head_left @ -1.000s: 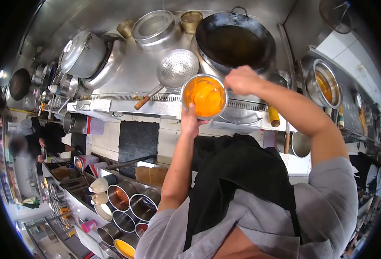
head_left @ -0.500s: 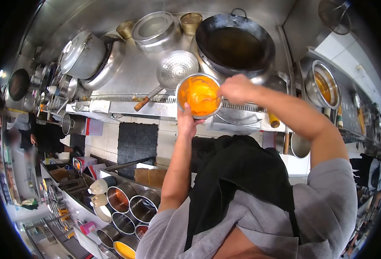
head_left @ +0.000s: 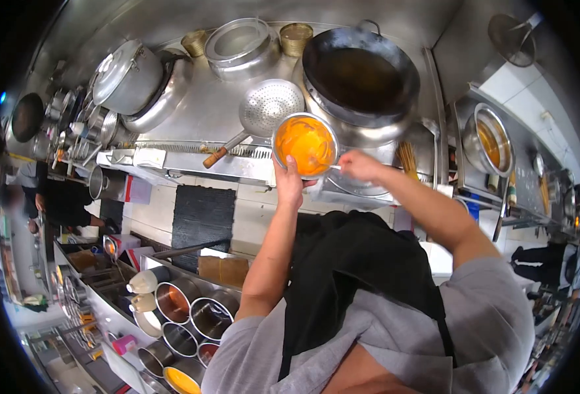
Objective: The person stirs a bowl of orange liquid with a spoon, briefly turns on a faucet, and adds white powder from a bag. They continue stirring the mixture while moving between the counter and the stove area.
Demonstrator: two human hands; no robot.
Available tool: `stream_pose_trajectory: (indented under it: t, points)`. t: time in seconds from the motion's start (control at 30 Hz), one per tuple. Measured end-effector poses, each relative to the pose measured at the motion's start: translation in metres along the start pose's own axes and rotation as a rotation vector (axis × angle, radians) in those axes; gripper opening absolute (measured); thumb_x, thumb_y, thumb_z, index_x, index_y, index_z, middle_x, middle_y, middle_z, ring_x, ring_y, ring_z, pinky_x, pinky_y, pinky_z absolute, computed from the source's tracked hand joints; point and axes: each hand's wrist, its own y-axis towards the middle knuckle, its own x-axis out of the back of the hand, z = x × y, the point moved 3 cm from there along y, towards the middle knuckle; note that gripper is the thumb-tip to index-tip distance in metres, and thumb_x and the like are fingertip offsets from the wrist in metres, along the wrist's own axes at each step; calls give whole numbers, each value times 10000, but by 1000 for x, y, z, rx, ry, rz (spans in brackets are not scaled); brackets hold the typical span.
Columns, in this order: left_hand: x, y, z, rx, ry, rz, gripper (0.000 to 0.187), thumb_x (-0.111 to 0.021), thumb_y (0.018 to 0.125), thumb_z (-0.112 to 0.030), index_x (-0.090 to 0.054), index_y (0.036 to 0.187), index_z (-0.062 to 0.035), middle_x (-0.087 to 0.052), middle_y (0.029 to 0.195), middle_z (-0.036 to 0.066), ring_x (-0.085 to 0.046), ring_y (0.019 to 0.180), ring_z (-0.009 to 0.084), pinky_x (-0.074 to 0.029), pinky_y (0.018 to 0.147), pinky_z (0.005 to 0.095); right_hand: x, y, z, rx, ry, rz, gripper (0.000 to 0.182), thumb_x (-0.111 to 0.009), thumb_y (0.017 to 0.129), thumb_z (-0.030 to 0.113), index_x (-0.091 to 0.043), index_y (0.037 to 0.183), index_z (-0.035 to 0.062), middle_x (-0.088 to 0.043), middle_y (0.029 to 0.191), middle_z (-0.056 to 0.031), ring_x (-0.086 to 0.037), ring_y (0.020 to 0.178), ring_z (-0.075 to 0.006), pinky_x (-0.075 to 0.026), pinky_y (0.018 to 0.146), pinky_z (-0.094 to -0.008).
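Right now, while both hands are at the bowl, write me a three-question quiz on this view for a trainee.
1. Which hand supports the metal bowl of orange mixture?
2. Where is the black wok from the perforated strainer, as the camera sees it?
A) To its left
B) To its right
C) Inside it
3. True or false: the strainer's wooden grip points toward the wok.

Key:
1. The left hand.
2. B.
3. False; it points away from the wok, toward the stove's near edge.
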Motion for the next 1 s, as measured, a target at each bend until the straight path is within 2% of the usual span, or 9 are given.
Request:
stream_pose_trajectory:
  t: [0.13,0.2,0.3,0.4,0.63,0.73,0.83,0.87,1.0]
  points:
    - [-1,-8,-4,14,-35,44,544,-409,1058,-435,-212,1499,-184,-485,1376,160,-686,1007,291,-638,548,321,1,-29,15,125,-14,-86,166,-561,907,181,-668,942,60,-704,903,-194,-679,863,-379,-505,751,-491]
    - [-3,-10,-14,51,-96,40,535,-387,1063,-442,-219,1491,-168,-488,1369,160,-693,991,287,-636,548,309,36,-73,90,169,-590,-339,109,-578,937,187,-618,990,100,-684,863,-153,-657,850,-384,-503,715,-486]
    - [-5,-12,-30,38,-162,-3,517,-356,1073,-426,-245,1494,-147,-544,1333,163,-717,881,264,-627,529,292,67,-99,137,356,-774,-469,104,-543,941,175,-598,999,108,-686,867,-144,-659,808,-377,-496,674,-503]
    - [-1,-7,-38,15,-197,25,503,-345,1078,-415,-260,1486,-133,-560,1313,162,-718,872,260,-625,525,293,84,-112,166,448,-828,-528,79,-530,933,148,-585,952,95,-692,864,-124,-661,784,-379,-500,650,-502]
    - [-6,1,-47,3,-185,21,480,-337,1081,-408,-282,1470,-134,-574,1289,154,-715,870,253,-622,524,297,62,-70,163,436,-952,-489,139,-538,854,116,-657,924,93,-703,870,-137,-685,773,-377,-533,671,-488]
    - [-2,4,-43,4,-178,-15,467,-350,1079,-405,-288,1468,-154,-578,1281,148,-711,886,258,-618,515,304,28,-61,140,358,-1062,-219,215,-581,794,128,-711,964,102,-718,850,-160,-704,776,-365,-552,657,-482]
    - [3,9,-15,85,-170,4,496,-358,1082,-367,-220,1509,-156,-526,1338,168,-708,901,270,-624,513,306,63,-46,135,201,-1106,-145,201,-575,831,131,-694,991,116,-721,870,-148,-711,841,-332,-552,697,-477]
    - [-8,3,-6,69,-122,-17,498,-366,1080,-365,-220,1506,-153,-544,1317,167,-712,887,273,-622,502,304,69,-29,133,194,-1159,-180,220,-617,773,151,-730,955,101,-724,825,-158,-721,807,-332,-564,694,-449]
    - [3,4,2,144,-164,1,517,-396,1072,-373,-221,1501,-145,-582,1270,168,-723,869,281,-611,470,292,28,-29,114,287,-1170,-142,171,-623,776,149,-742,895,122,-731,856,-149,-724,842,-323,-566,699,-442]
